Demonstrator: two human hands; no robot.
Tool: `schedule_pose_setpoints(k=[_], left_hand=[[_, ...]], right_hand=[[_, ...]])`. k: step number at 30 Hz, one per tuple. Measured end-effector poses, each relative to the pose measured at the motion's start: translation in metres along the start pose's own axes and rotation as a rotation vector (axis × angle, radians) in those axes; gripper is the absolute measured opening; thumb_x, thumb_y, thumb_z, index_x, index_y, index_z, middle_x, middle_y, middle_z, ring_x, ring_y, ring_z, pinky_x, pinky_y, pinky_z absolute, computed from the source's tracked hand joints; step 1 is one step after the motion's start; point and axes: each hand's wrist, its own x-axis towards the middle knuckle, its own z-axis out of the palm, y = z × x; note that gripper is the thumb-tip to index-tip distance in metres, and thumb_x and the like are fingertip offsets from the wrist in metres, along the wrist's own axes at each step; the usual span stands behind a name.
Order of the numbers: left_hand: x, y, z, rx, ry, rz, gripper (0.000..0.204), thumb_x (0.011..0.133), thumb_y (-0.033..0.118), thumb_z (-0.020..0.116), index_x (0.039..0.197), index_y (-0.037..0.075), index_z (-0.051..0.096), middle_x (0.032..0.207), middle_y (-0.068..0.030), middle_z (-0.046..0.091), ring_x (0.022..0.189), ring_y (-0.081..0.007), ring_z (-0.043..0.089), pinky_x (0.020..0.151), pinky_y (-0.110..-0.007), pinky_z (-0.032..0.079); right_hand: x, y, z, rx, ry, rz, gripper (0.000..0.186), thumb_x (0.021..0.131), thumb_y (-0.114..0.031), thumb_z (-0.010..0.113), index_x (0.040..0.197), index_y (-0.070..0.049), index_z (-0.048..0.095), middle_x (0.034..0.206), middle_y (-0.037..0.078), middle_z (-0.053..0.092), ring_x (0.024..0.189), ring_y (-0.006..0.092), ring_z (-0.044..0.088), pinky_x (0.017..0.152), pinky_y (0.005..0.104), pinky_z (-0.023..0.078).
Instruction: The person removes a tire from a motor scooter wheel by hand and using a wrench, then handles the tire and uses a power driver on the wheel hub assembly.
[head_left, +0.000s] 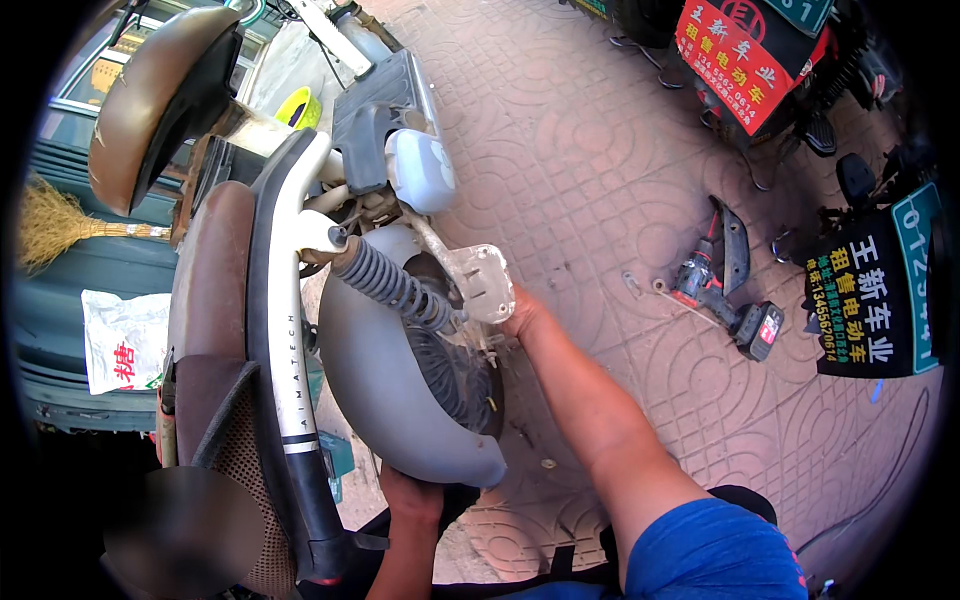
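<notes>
An electric scooter with a white-and-black frame rail (291, 330) stands at my left. Its rear wheel (462, 385) sits beneath a grey mudguard (385, 375), with a coil-spring shock absorber (395, 285) alongside. My right hand (517, 312) reaches in behind a pale metal bracket plate (484, 283) on the wheel's right side; its fingers are hidden. My left hand (410, 492) is low at the rear end of the mudguard, against its underside or the wheel. Those fingers are out of sight too.
On the paving at the right lie a cordless power tool (705, 285) and a dark curved plastic part (733, 240). Other parked vehicles with a red sign (740, 60) and a black sign (855, 300) stand beyond. A straw broom (60, 225) and white bag (120, 340) are left.
</notes>
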Motion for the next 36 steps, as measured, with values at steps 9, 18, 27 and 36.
schedule_pose_setpoints(k=[9, 18, 27, 36], left_hand=[[0.002, -0.003, -0.002, -0.009, -0.004, 0.017, 0.035, 0.111, 0.029, 0.049, 0.134, 0.007, 0.061, 0.128, -0.0091, 0.068, 0.122, -0.0304, 0.065, 0.109, -0.050, 0.051], [0.006, -0.004, -0.011, -0.012, 0.007, -0.006, 0.034, 0.110, 0.029, 0.049, 0.134, 0.007, 0.062, 0.127, -0.0095, 0.069, 0.120, -0.0316, 0.066, 0.107, -0.052, 0.053], [0.009, -0.006, -0.015, -0.038, 0.005, 0.000, 0.035, 0.110, 0.028, 0.049, 0.136, 0.007, 0.061, 0.129, -0.0104, 0.068, 0.122, -0.0326, 0.065, 0.109, -0.053, 0.052], [0.005, -0.002, -0.014, -0.006, -0.036, -0.002, 0.039, 0.113, 0.023, 0.043, 0.143, 0.003, 0.055, 0.140, -0.0110, 0.062, 0.131, -0.0301, 0.059, 0.114, -0.047, 0.046]], right_hand=[[0.000, -0.007, 0.024, 0.046, 0.006, -0.038, 0.032, 0.102, -0.016, 0.065, 0.130, -0.002, 0.070, 0.109, 0.010, 0.077, 0.093, 0.0173, 0.074, 0.081, 0.0341, 0.064], [0.038, -0.013, -0.004, 0.192, -0.181, 0.098, 0.044, 0.108, -0.021, 0.056, 0.145, 0.004, 0.058, 0.116, 0.016, 0.073, 0.097, 0.0228, 0.074, 0.081, 0.0378, 0.066], [0.062, -0.009, -0.014, 0.233, -0.225, 0.224, 0.039, 0.105, -0.023, 0.062, 0.134, 0.002, 0.067, 0.093, 0.007, 0.071, 0.077, 0.0174, 0.069, 0.069, 0.0321, 0.060], [0.052, -0.001, -0.003, -0.257, 0.135, -0.022, 0.034, 0.102, -0.032, 0.067, 0.119, -0.003, 0.071, 0.089, 0.006, 0.071, 0.076, 0.0177, 0.067, 0.066, 0.0325, 0.057]])
